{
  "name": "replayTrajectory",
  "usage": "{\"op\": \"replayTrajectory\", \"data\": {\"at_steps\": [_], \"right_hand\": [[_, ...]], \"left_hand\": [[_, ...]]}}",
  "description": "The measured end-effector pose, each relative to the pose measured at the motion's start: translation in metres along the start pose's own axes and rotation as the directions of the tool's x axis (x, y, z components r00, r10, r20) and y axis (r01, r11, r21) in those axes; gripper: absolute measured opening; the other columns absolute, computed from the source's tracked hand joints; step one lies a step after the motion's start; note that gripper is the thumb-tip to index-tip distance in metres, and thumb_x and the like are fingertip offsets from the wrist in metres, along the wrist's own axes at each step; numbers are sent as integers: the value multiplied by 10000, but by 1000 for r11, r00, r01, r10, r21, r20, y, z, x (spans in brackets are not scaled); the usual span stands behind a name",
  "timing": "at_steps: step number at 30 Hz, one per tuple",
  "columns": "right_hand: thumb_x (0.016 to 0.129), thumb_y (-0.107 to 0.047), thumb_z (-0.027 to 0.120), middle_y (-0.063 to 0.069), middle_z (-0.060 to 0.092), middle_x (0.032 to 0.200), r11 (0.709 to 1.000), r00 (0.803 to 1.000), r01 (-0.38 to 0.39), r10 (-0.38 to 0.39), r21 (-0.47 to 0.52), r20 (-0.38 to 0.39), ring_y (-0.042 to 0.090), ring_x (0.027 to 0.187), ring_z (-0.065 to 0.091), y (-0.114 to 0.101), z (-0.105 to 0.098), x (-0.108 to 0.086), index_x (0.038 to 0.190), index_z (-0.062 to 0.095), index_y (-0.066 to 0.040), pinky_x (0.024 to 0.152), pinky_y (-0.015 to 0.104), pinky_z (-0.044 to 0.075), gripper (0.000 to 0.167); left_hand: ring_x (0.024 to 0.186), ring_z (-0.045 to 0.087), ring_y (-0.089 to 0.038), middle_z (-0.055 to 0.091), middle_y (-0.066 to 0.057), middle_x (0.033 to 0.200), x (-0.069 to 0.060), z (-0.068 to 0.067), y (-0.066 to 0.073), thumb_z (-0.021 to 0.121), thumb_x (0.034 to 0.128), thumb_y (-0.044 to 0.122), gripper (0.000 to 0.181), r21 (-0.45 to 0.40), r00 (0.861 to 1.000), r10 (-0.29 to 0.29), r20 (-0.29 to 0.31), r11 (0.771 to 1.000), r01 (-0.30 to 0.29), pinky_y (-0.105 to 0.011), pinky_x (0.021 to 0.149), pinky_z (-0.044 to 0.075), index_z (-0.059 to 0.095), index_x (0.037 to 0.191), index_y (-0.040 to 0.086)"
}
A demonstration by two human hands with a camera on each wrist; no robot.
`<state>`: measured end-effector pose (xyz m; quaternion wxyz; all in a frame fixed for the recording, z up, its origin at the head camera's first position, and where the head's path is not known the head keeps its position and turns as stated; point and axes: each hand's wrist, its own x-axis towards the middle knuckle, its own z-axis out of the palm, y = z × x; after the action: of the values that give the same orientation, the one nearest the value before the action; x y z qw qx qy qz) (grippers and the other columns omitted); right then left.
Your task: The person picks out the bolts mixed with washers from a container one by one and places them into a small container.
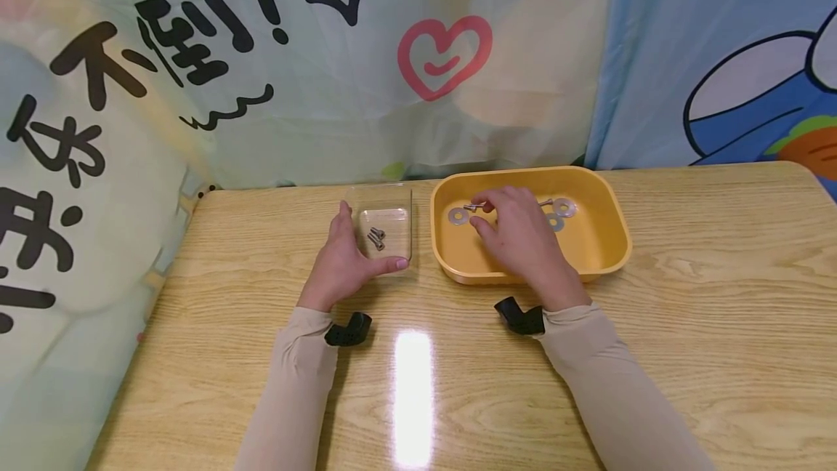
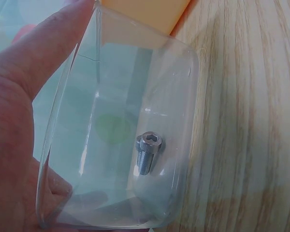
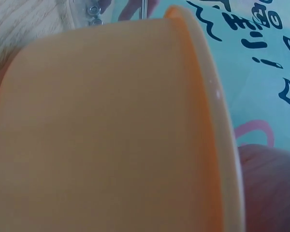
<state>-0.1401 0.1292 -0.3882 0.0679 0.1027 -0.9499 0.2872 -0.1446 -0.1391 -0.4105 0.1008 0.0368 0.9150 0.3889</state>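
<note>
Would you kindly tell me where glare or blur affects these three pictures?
Head: a bright glare patch on the wooden table; left wrist: thin highlights along the clear box; right wrist: the right hand looks dark and soft, the yellow tray nearly featureless.

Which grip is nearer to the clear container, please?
Left: the left grip holds the clear container, while the right grip is to its right, over the yellow tray.
</note>
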Motion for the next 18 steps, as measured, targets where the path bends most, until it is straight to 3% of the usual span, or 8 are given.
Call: {"op": "replayTrajectory", "data": {"at_steps": [8, 18], "right_hand": [[952, -126, 678, 186, 643, 1034, 1000, 999, -21, 21, -10, 29, 370, 1016, 517, 6, -3, 0, 1168, 690, 13, 928, 500, 403, 257], [952, -153, 683, 190, 643, 1083, 995, 992, -97, 97, -10, 76, 392, 1109, 506, 7, -7, -1, 1194, 678, -1, 940, 543, 414, 286]], "left_hand": [[1466, 284, -372, 117, -160, 1663, -1, -1, 2, 888, 673, 584, 1430, -4, 1000, 2, -1, 1000, -2, -500, 1150, 313, -47, 1608, 38], [1472, 273, -365, 110, -148, 1667, -2, -2, 2, 892, 672, 576, 1433, -7, 1000, -9, 6, 1000, 9, -495, 1159, 300, -54, 1609, 47]]}}
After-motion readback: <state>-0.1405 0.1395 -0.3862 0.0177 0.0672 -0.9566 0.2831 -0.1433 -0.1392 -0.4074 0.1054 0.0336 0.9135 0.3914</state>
